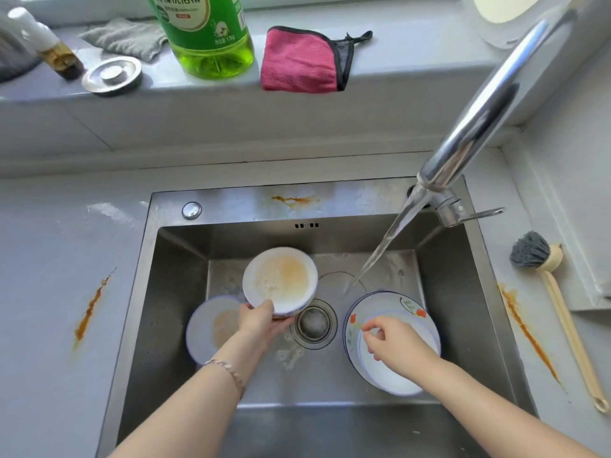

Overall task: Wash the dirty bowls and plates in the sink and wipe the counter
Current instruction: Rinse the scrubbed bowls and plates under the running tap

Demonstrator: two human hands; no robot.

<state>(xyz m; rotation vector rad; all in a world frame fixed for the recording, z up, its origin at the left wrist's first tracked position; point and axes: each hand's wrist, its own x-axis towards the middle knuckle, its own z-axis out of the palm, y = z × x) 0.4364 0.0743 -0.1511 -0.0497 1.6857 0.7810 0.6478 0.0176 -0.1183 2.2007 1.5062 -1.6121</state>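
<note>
My left hand [263,320] grips the near rim of a white bowl [281,279] smeared with orange residue and holds it tilted above the steel sink [165,292]. A second dirty bowl [208,328] lies on the sink floor at the left. At the right, a small white plate [390,378] rests on a larger flower-patterned plate [406,304]. My right hand [395,340] hovers over that stack with fingers loosely curled and holds nothing. Water streams from the faucet [489,107] to the sink floor between the bowl and the plates.
Orange stains mark the counter at left [89,312], at right [525,332] and on the sink's back ledge [294,200]. A dish brush [545,276] lies at the right. On the sill stand a green detergent bottle [205,38], a pink cloth [301,61], a grey cloth [125,38] and a sink plug [112,76].
</note>
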